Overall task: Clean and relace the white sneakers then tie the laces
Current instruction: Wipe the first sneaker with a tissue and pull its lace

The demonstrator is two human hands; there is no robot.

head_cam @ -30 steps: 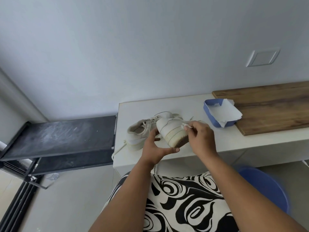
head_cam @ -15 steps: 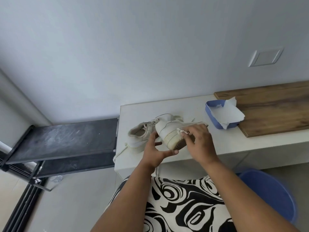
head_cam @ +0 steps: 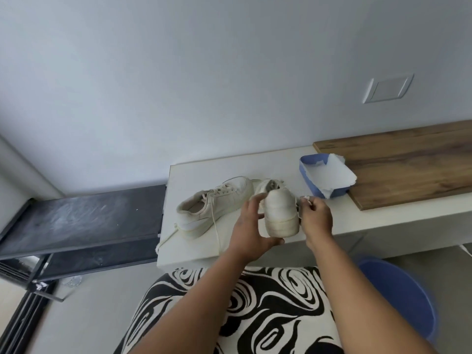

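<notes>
A white counter (head_cam: pixel 194 241) runs along a plain pale grey wall (head_cam: pixel 178 85), with a blank switch plate (head_cam: pixel 387 88) set into the wall on the right. A wooden board (head_cam: pixel 408 164) covers the right end of the counter, and at the board's near-left corner sits a blue tray (head_cam: pixel 310 178) with white paper (head_cam: pixel 334 176) lying in it and over its rim. To the left of the counter stands a dark metal rack (head_cam: pixel 84 221) with dusty sloping shelves. A blue bucket (head_cam: pixel 398 297) stands on the floor at the lower right, partly under the counter, and black-and-white swirl-patterned fabric (head_cam: pixel 242 310) fills the foreground between the forearms.

One white sneaker (head_cam: pixel 217 203) lies on the counter with its toe pointing away and to the right, its loose lace (head_cam: pixel 166 242) trailing over the front edge. The second sneaker (head_cam: pixel 279 214) is held up just above the counter's front edge, heel end towards the camera. The left hand (head_cam: pixel 251 229) grips it, thumb curled under the sole and fingers wrapped around its left side. The right hand (head_cam: pixel 316 218) is at the shoe's right side, its fingertips (head_cam: pixel 307 200) pinching a small white piece, which may be a cloth or a lace end; I cannot tell which
</notes>
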